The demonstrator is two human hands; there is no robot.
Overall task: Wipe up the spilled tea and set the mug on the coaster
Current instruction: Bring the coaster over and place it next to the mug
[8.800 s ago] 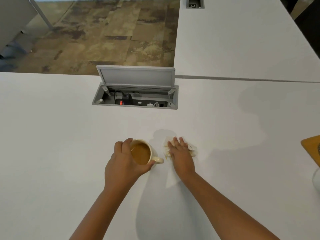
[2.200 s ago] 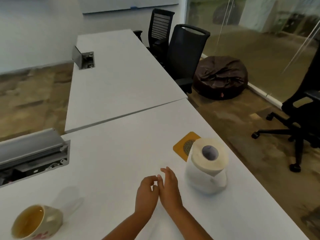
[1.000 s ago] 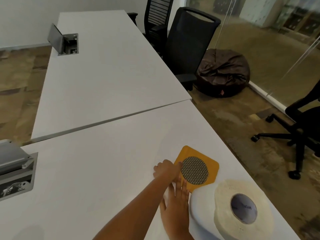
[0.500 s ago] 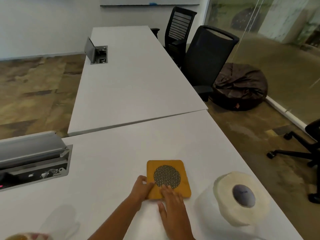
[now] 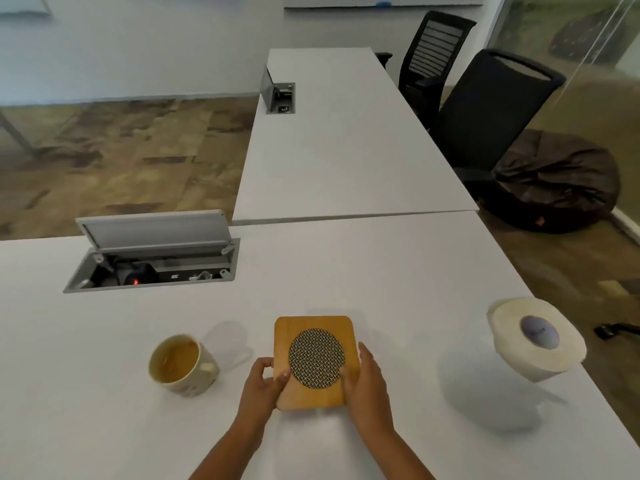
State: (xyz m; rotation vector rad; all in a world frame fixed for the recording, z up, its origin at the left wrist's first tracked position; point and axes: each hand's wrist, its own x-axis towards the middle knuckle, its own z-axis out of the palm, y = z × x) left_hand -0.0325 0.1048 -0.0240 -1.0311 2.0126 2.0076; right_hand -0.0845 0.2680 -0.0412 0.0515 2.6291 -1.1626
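Both hands, left hand (image 5: 260, 384) and right hand (image 5: 366, 382), fingers curled on its near edges, have drawn the coaster (image 5: 315, 362) from beside the paper roll (image 5: 538, 342) to just right of the mug (image 5: 181, 364), readying placement.

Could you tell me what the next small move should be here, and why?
Probably let go of the coaster and reach the left hand to the mug. Both hands, the right hand too, grip the coaster's edges on the table, while the mug stands apart beside it.
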